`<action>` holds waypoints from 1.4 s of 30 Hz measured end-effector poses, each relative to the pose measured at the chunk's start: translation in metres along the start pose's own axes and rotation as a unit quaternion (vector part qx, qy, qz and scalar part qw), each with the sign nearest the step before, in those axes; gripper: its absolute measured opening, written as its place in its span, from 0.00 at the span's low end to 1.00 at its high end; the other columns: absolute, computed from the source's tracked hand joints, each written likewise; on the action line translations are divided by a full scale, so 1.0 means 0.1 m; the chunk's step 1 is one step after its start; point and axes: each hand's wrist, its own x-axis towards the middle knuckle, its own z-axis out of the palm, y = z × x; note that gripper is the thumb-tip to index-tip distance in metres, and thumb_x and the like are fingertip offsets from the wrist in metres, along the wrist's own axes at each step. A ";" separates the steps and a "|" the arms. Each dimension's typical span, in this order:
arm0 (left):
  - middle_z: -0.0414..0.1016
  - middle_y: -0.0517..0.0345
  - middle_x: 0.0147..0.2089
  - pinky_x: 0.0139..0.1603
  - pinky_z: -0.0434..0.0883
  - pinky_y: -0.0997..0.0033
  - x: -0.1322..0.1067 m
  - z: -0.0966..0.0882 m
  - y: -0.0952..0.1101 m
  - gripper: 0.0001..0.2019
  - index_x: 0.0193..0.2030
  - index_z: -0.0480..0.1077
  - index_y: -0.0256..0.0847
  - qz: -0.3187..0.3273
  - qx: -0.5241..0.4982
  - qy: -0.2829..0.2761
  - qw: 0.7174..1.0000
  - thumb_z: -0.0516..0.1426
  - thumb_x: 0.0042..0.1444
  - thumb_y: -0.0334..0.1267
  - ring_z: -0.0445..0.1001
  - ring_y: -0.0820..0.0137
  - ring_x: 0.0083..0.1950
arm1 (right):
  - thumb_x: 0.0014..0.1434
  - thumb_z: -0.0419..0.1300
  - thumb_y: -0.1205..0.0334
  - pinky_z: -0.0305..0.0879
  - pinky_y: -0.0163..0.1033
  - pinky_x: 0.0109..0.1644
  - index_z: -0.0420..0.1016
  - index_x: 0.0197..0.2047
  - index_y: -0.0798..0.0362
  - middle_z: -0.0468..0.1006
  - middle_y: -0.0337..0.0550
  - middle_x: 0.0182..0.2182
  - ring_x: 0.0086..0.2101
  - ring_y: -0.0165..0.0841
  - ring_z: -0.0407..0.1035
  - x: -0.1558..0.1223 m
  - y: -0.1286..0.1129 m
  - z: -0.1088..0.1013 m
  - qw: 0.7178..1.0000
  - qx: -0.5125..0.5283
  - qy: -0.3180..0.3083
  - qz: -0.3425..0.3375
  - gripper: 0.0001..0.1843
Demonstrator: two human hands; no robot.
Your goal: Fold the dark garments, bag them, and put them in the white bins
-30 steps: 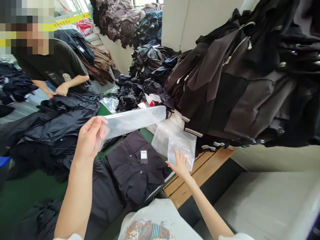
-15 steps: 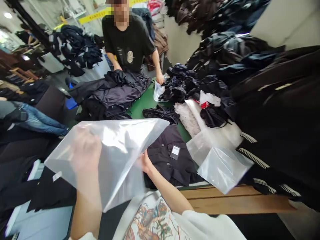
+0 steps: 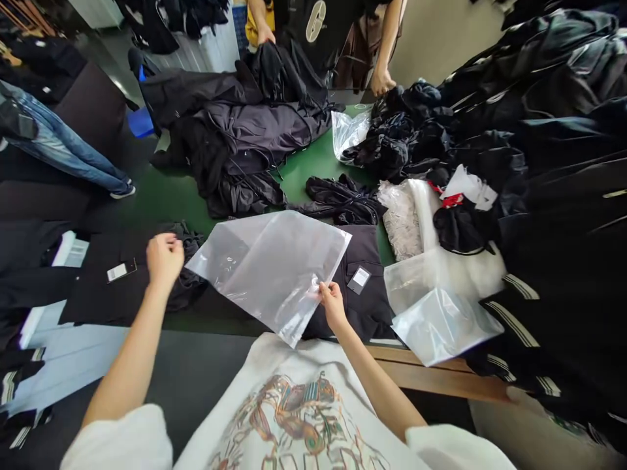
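My right hand [image 3: 333, 303] pinches a clear plastic bag [image 3: 274, 261] by its right edge. The bag spreads out flat to the left, above the table. My left hand [image 3: 165, 261] is off to the left, fingers curled closed, apart from the bag's left corner; I see nothing in it. Partly under the bag lies a folded dark garment [image 3: 365, 251] with buttons and a white-labelled hang tag [image 3: 359, 280]. To the left of my left hand is another dark garment with a tag [image 3: 121, 270].
More clear bags [image 3: 448, 323] lie at the table's right edge. Dark garments [image 3: 274, 134] are heaped on the green table [image 3: 306, 163]. Across it stands a co-worker, one hand [image 3: 382, 79] near a clothes pile. Striped black garments [image 3: 563, 294] rise at right.
My left hand has come out from inside or behind the bag and moved left of it. The bag has dropped lower and flattened, still in my right hand. The view has tilted down.
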 end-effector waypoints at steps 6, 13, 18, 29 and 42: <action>0.70 0.47 0.57 0.55 0.65 0.55 -1.50 0.90 0.60 0.28 0.60 0.62 0.42 0.219 0.134 -0.344 0.903 0.59 0.53 0.48 0.67 0.57 0.57 | 0.48 0.60 0.49 0.70 0.45 0.37 0.56 0.31 0.47 0.78 0.41 0.29 0.30 0.38 0.75 0.01 0.03 0.18 0.993 0.016 0.043 0.112 0.17; 0.79 0.53 0.39 0.41 0.71 0.66 -1.68 1.04 0.47 0.12 0.47 0.71 0.40 0.204 0.082 -0.226 0.949 0.48 0.63 0.33 0.77 0.68 0.40 | 0.49 0.62 0.44 0.67 0.36 0.38 0.68 0.32 0.52 0.79 0.43 0.32 0.32 0.32 0.74 -0.44 -0.29 0.32 0.971 -0.003 -0.164 0.172 0.19; 0.79 0.53 0.40 0.40 0.71 0.67 -1.60 1.06 0.54 0.12 0.47 0.71 0.39 0.225 0.093 -0.248 0.937 0.48 0.63 0.32 0.77 0.68 0.40 | 0.48 0.64 0.46 0.67 0.34 0.37 0.73 0.33 0.54 0.79 0.42 0.31 0.29 0.28 0.73 -0.78 -0.28 0.52 0.955 -0.041 -0.228 0.184 0.19; 0.79 0.51 0.39 0.38 0.71 0.67 -1.67 0.97 0.50 0.14 0.50 0.69 0.35 0.268 0.105 -0.276 0.917 0.46 0.63 0.30 0.76 0.68 0.38 | 0.45 0.66 0.49 0.68 0.36 0.35 0.72 0.29 0.55 0.79 0.43 0.28 0.26 0.29 0.72 -0.80 -0.16 0.59 0.963 0.002 -0.174 0.204 0.17; 0.79 0.51 0.37 0.36 0.71 0.68 -1.70 0.91 0.49 0.13 0.50 0.68 0.34 0.296 0.094 -0.251 0.917 0.47 0.62 0.28 0.77 0.68 0.36 | 0.48 0.64 0.52 0.68 0.36 0.36 0.71 0.30 0.55 0.79 0.43 0.29 0.28 0.30 0.73 -0.89 -0.05 0.59 0.962 0.048 -0.193 0.189 0.15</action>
